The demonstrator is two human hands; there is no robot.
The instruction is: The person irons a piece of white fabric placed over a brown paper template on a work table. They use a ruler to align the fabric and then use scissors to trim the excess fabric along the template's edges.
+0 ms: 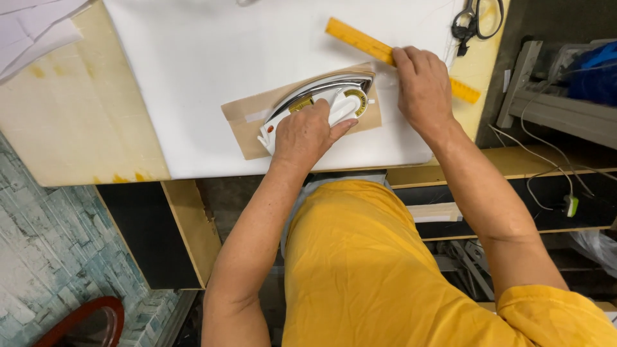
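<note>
My left hand grips the white handle of a silver and white clothes iron. The iron sits flat on a strip of brown paper, which lies on a white cloth. My right hand lies flat, palm down, just right of the iron's tip. It covers the middle of a yellow ruler and the right end of the brown paper. The ruler runs diagonally, and its far end shows past the hand near the table's right edge.
The cloth covers a tan worktable. Black scissors lie at the table's top right corner, white paper sheets at top left. A white cord with a plug hangs by shelves on the right. A red seat rim shows bottom left.
</note>
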